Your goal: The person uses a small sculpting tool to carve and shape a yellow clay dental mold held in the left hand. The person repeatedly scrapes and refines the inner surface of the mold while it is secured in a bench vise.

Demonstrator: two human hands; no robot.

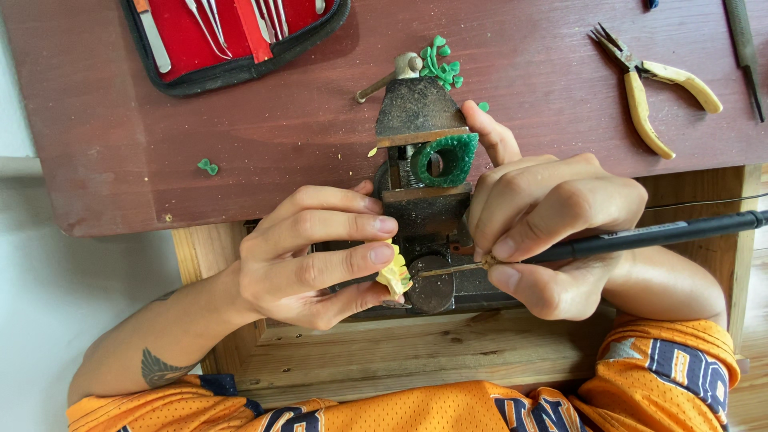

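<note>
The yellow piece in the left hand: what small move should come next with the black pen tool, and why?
Probably ease the pen tool's metal tip leftward onto the yellow piece. The left hand pinches that piece in its fingertips, the right hand grips the black pen tool like a pencil, and the tip points at the piece but seems just short of it.

- A dark red-brown workbench top (120,144) fills the upper part of the view; its surface is scratched and worn, with soft, even light across it.
- Below the bench top's front edge sits a pale wooden frame (416,352) of bare, grainy planks.
- To the right of the bench top, a pale wooden upright (732,240) runs downward.
- Left of the bench top and below it lies a plain light grey surface (72,296); whether it is wall or floor cannot be told.
</note>
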